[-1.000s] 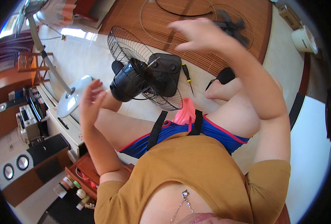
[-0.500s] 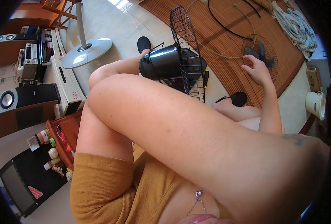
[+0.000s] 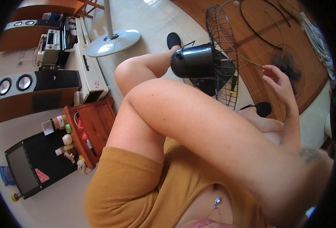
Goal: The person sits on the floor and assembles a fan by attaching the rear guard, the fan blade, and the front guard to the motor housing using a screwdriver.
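Observation:
Across the picture runs my bare left arm [image 3: 198, 117], bent at the elbow. It leads off toward the right rim, where the hand itself cannot be seen. My right hand [image 3: 278, 83] hovers in the air, fingers apart and loosely curled, with nothing visible in it. Close beyond it, a grey fan blade [image 3: 285, 67] with a round wire guard [image 3: 299, 74] lies on the brown mat. To the left of that hand is a partly dismantled fan: a glossy black motor housing [image 3: 194, 60] with a black wire rear guard [image 3: 223, 38]. A yellow-and-black tool handle [image 3: 234, 83] shows behind that guard.
A black hose [image 3: 247, 19] curves over the slatted mat [image 3: 247, 51]. At upper left is a round pedestal base [image 3: 114, 43] with a pole. Speakers [image 3: 58, 85], a white cabinet [image 3: 86, 64] and a red-brown wooden chest [image 3: 99, 127] line the left. My slippered foot [image 3: 262, 109] is below the right hand.
The view has swung, so most things sit farther right in it. My right hand stays raised, slightly nearer the fan motor and farther from the loose blade. The left arm remains crossed over.

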`<control>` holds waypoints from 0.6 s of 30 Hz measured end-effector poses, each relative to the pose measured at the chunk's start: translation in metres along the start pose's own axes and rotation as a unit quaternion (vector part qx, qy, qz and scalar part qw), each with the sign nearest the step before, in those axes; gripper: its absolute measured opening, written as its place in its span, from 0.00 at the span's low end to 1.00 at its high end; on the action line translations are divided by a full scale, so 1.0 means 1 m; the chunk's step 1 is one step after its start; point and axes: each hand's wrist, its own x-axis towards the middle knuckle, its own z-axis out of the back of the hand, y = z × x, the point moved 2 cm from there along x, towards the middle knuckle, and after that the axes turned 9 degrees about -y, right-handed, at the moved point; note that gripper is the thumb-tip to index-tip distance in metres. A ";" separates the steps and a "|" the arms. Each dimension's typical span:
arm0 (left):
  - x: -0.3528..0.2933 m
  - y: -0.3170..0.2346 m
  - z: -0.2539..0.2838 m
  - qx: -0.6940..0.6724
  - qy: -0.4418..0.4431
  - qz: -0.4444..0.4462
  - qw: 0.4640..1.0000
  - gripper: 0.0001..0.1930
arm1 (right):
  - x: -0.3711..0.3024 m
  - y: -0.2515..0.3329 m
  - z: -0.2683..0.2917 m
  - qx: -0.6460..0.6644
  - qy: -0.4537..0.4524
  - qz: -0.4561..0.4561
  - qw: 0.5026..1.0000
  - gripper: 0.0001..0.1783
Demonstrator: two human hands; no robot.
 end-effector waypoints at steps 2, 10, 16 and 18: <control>-0.002 -0.004 0.020 0.006 -0.021 -0.004 1.000 0.10 | -0.029 0.026 0.001 0.169 -0.003 -0.009 0.986 0.23; -0.150 0.023 0.228 0.573 -0.306 0.157 0.743 0.36 | -0.084 0.099 -0.098 0.101 -0.033 0.223 0.969 0.51; -0.173 0.085 0.216 0.562 -0.302 0.315 0.703 0.56 | -0.069 0.089 -0.102 0.063 -0.075 0.201 0.975 0.30; -0.174 0.088 0.214 0.587 -0.311 0.307 0.682 0.55 | -0.053 0.086 -0.085 0.011 -0.019 0.197 0.980 0.30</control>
